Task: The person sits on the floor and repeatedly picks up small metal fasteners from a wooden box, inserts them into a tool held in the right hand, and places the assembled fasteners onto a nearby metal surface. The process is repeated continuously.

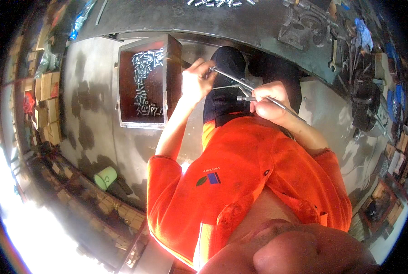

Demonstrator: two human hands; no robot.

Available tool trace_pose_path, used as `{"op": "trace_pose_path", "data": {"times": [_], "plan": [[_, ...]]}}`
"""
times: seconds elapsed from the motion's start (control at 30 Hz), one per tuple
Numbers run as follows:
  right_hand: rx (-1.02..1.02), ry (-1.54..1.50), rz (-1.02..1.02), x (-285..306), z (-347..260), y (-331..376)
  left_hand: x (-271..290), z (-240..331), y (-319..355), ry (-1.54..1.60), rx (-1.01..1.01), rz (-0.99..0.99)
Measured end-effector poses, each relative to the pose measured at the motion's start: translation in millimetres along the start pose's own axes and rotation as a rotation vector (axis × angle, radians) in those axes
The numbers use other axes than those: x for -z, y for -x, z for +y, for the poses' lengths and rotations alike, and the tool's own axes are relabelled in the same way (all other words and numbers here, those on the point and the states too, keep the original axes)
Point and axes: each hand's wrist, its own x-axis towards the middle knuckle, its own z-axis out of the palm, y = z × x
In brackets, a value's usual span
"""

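A long thin metal rod (231, 77) slants in front of my body. Its upper left end meets the fingertips of my left hand (199, 81), which are pinched together beside a small metal piece too small to name. My right hand (271, 98) is closed around the rod farther down. From the same fist a short cylindrical socket-like end (244, 98) sticks out to the left; its other end is hidden by the fingers. Just left of my left hand stands a reddish-brown metal box (126, 119) with many small shiny cylindrical metal parts (142, 77) in it.
Ahead lies a dark workbench (240, 27) with more shiny parts (217, 3) at its far edge. A vise-like metal fixture (304, 25) and wrenches (334, 57) are at the right. A green bucket (105, 178) lies on the floor, near shelves of cartons (48, 86).
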Motion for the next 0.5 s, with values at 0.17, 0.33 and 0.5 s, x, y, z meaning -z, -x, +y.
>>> {"op": "trace_pose_path", "data": {"times": [0.17, 0.33, 0.5], "plan": [[-0.064, 0.199, -0.021, -6.5, 20.1, -16.4, -12.3, 3.4, 4.2, -0.066, -0.247, -0.020], [0.000, 0.179, 0.012, -6.5, 34.7, -26.6, -19.9, 3.1, -5.5, -0.067, -0.279, -0.056], [-0.130, 0.047, 0.177, 21.4, 11.8, -9.2, -19.7, -35.5, -44.2, -0.150, -0.262, -0.006]]}}
